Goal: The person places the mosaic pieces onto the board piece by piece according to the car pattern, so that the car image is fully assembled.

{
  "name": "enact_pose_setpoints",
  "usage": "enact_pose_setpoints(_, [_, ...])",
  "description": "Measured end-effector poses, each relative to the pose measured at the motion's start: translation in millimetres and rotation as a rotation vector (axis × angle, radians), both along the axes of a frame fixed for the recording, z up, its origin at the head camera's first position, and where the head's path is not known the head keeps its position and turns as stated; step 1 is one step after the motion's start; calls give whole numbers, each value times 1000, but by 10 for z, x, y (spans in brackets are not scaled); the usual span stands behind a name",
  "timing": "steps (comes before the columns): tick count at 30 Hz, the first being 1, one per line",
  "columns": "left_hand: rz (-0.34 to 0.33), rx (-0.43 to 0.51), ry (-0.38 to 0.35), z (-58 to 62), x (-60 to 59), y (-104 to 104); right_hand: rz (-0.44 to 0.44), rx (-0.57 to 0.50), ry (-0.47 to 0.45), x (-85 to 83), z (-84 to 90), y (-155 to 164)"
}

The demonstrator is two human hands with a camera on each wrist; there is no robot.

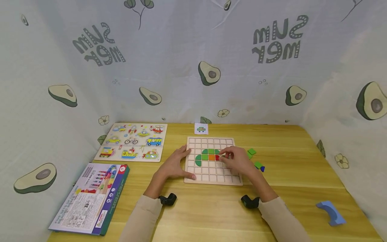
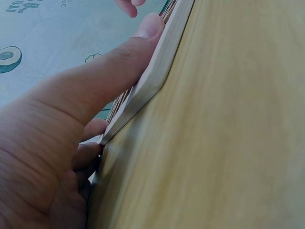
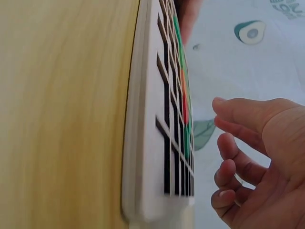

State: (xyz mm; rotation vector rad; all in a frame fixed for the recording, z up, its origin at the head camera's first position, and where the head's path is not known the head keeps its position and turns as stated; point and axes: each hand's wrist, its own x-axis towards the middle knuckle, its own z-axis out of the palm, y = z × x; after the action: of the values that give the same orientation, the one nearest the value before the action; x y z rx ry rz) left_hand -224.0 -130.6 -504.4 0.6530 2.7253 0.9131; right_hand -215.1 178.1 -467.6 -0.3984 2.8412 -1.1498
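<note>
A wooden grid board [image 1: 211, 178] lies on the table with colored tiles set in its middle: dark green rounded tiles [image 1: 198, 160], light green squares [image 1: 204, 157], an orange square [image 1: 211, 157] and a red square [image 1: 217, 157]. My left hand [image 1: 174, 164] rests on the board's left side, its thumb [image 2: 119, 62] extended over the front edge and the other fingers against the side. Above the board's right half hovers my right hand [image 1: 237, 161], thumb and index close together, other fingers loosely curled. In the right wrist view no tile shows between its fingertips [image 3: 219, 104].
Loose green tiles [image 1: 252, 151] and a blue tile [image 1: 262, 169] lie right of the board. Behind it is a small picture card [image 1: 201, 128]. A vehicle puzzle board [image 1: 133, 143] and a printed box [image 1: 90, 198] lie left. A blue arch block [image 1: 331, 212] sits far right.
</note>
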Motion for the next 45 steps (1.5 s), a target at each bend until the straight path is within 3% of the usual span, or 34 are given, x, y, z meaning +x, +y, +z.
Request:
enact_pose_setpoints(5, [6,2,2,-4,-4,0,-33,-11,-44,-11,-10,213])
enact_pose_setpoints(18, [1,7,1,-22,3,-4,-58,62,49,-128,-99,875])
enact_pose_setpoints(23, [4,8,-2,-19,1,1,-57,50,-12,-151,-69,1072])
enact_pose_setpoints(28, [3,9,-3,-19,-3,2,-71,59,-62,-157,-32,1165])
enact_pose_setpoints(35, [4,5,2,-7,0,6,-56,97,-63,-181,-55,1214])
enact_pose_setpoints(45, [5,-5,-3,-18,-5,1,-100,112,-51,-171,-79,1240])
